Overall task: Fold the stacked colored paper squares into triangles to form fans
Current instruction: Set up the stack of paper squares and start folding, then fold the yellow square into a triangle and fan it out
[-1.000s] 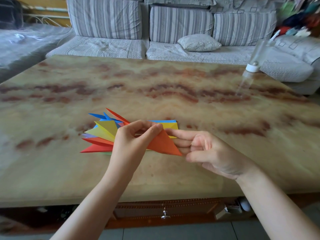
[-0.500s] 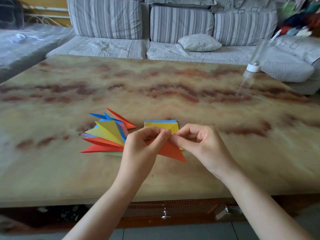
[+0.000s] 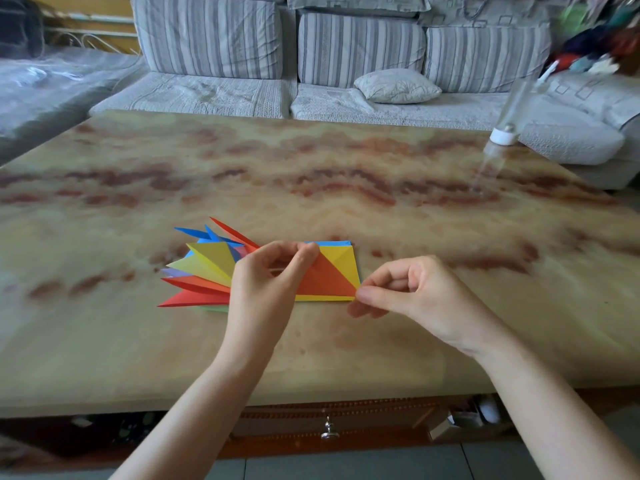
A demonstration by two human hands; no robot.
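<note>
Orange triangle (image 3: 322, 278) now lower, over yellow square (image 3: 343, 261).

Single head camera, facing forward and down.
It sits close above the left hand (image 3: 263, 289) and right hand (image 3: 415, 299), at the near edge of the table (image 3: 346, 358), looking across to the sofa (image 3: 214, 95).

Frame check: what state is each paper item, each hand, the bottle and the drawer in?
orange triangle: folded, pinched at two corners.
left hand: pinching its upper corner.
right hand: pinching its right tip.
square stack: unfolded, yellow on top.
finished triangles: folded, fanned out.
bottle: upright.
drawer: shut.
</note>
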